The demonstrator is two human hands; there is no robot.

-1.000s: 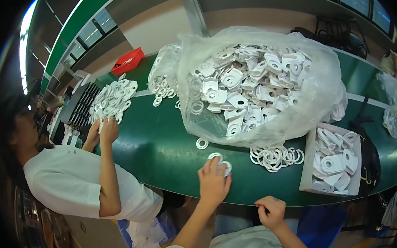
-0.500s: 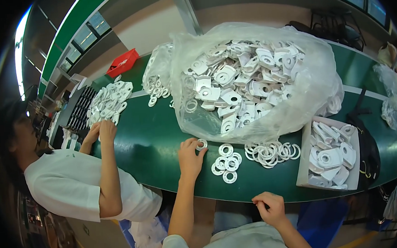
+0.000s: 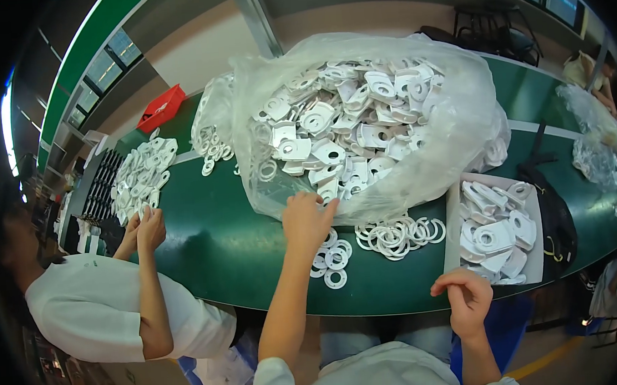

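My left hand [image 3: 307, 220] reaches to the front edge of a large clear plastic bag [image 3: 429, 173] heaped with white moulded parts [image 3: 318, 119]. Its thumb stands apart from the fingers, and nothing shows in its grasp; the fingertips are partly hidden. Below it on the green table lies a small group of flat white rings with holes [image 3: 335, 259], partly covered by the hand. Right of these sits a pile of plainer white rings [image 3: 397, 238]. My right hand [image 3: 466, 297] hovers at the table's near edge, loosely bent with thumb and fingers apart, holding nothing visible.
An open box [image 3: 454, 229] of white parts stands right of the rings, beside a black bag [image 3: 555, 225]. At left, a co-worker [image 3: 108, 299] handles a part near a white heap [image 3: 142, 172]. A red tray [image 3: 161, 108] and a small bag of rings [image 3: 212, 124] lie behind.
My left hand has left the ring it was touching and moved up to the bag's edge. My right hand has shifted right toward the box. The whole view has swung slightly.
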